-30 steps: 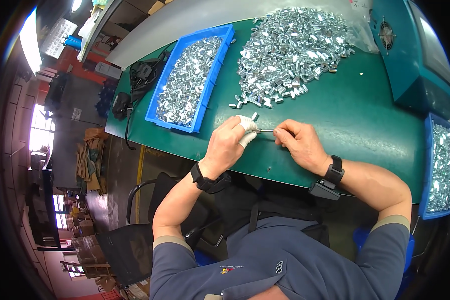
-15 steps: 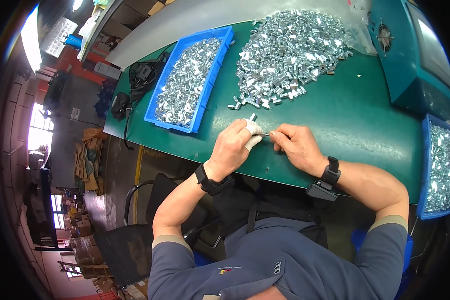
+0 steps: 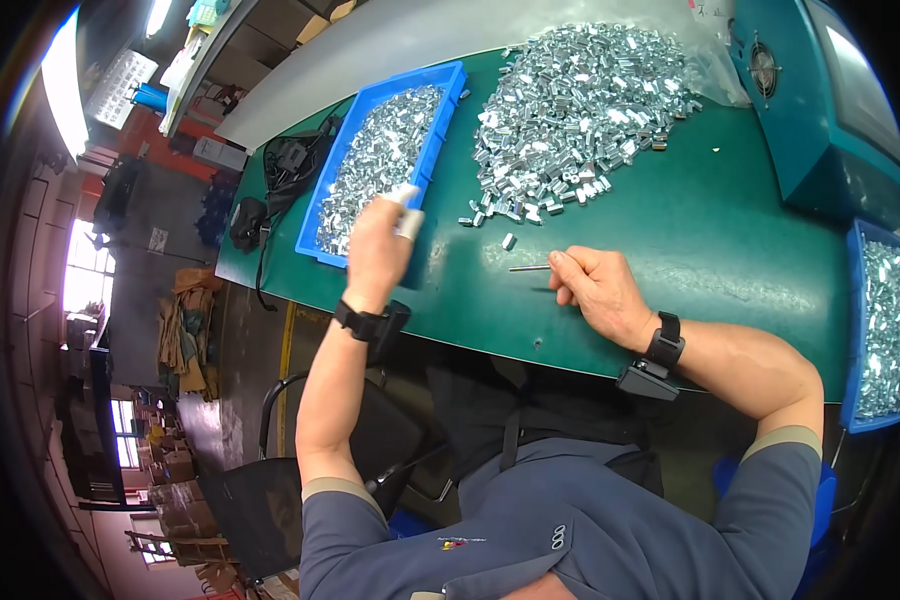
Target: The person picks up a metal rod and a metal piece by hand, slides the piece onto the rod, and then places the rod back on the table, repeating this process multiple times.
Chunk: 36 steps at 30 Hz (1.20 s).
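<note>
Right of the blue tray (image 3: 437, 138), the right hand (image 3: 600, 290) pinches a light-looking, stiff-looking metal rod (image 3: 528, 268) sensibly by its end; the blurred left hand (image 3: 378, 245), over the tray, I can't call open or closed.

Nearer me than my right hand (image 3: 598, 291), my shirt (image 3: 590, 495) bears a small coloured emblem (image 3: 454, 545) with pale lettering too tiny to make out. Well beyond that hand, a clear bag (image 3: 720, 72) carries red and dark characters. Far left of my left hand (image 3: 380, 243), a white sheet (image 3: 120, 90) shows blurred print.
</note>
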### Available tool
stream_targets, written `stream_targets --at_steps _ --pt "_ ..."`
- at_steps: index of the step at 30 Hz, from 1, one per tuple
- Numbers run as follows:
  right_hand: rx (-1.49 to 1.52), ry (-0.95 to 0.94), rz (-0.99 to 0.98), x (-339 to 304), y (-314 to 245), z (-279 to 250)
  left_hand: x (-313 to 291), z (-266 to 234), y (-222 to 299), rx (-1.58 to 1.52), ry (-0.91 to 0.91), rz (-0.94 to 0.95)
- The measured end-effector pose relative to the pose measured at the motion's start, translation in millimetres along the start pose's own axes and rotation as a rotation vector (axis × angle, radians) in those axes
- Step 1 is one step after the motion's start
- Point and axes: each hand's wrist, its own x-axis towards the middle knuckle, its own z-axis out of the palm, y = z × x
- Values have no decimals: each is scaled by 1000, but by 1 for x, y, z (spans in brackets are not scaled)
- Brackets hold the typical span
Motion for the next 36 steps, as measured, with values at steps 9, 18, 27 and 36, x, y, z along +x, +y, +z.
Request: stream_targets --at_steps 9,18,27,36 --pt "19 3 -26 0 -4 0 -26 27 32 -133 -258 -22" --pt "3 18 -18 4 8 4 -39 34 26 -147 -142 21" --pt "-21 8 -38 3 7 2 -49 20 73 -417 -199 127" --pt "-60 -6 -109 2 11 3 -47 26 98 -404 -155 331"
